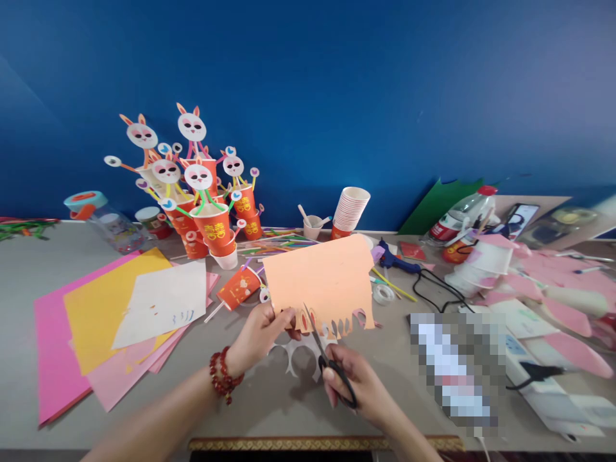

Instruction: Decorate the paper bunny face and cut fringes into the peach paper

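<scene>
My left hand pinches the lower left edge of a light orange sheet of paper, holding it up above the table. Ear shapes with darker centres are drawn near its bottom edge, and several notches are cut out to the right of them. In my right hand is a pair of black-handled scissors, its blades at the drawn ears. White paper with round cut-outs lies on the table beneath, partly hidden by the sheet and my hands.
Paper cups with rabbit faces stand at the back left. Coloured sheets lie at the left. Behind the orange sheet are stacked cups and a blue glue gun. At right are a bottle and pink paper pieces.
</scene>
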The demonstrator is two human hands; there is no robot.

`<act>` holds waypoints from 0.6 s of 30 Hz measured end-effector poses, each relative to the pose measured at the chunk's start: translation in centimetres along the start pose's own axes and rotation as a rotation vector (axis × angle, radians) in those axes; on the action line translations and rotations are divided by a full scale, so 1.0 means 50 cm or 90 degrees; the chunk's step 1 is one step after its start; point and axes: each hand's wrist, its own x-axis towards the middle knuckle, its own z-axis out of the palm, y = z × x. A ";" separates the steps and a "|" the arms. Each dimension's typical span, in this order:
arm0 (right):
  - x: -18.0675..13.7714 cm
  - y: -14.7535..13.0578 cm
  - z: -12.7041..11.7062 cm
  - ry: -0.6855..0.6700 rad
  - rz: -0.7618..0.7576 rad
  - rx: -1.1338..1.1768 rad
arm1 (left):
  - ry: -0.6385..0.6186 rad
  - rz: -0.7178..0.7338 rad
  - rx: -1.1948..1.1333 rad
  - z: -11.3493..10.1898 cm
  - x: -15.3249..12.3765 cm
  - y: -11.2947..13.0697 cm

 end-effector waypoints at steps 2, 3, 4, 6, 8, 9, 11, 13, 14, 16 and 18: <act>0.002 0.000 0.000 0.004 -0.006 0.000 | 0.001 0.000 0.003 0.000 0.000 0.001; 0.002 0.001 0.000 0.006 -0.010 0.000 | 0.001 0.000 0.004 0.000 0.000 0.001; 0.003 0.003 0.000 0.008 -0.013 0.000 | 0.000 0.002 0.004 0.000 0.000 0.001; 0.004 0.007 -0.001 0.010 -0.015 0.003 | -0.003 0.005 0.000 -0.001 0.000 -0.002; 0.005 0.011 -0.001 0.009 -0.016 0.009 | -0.008 0.007 -0.004 -0.002 0.000 -0.006; 0.006 0.013 -0.001 0.010 -0.016 0.011 | -0.009 0.007 -0.005 -0.003 0.000 -0.008; 0.006 0.017 -0.001 0.010 -0.019 0.014 | -0.006 0.007 -0.006 -0.003 0.000 -0.011; 0.007 0.019 -0.001 0.013 -0.023 0.016 | 0.003 0.007 -0.007 -0.002 0.000 -0.011; 0.007 0.019 0.000 0.014 -0.024 0.017 | 0.008 0.006 -0.008 -0.002 0.000 -0.010; 0.007 0.019 0.001 0.015 -0.025 0.025 | 0.015 0.003 -0.009 0.000 0.000 -0.007; 0.007 0.018 0.002 0.014 -0.024 0.034 | 0.020 -0.001 -0.010 0.002 0.001 -0.004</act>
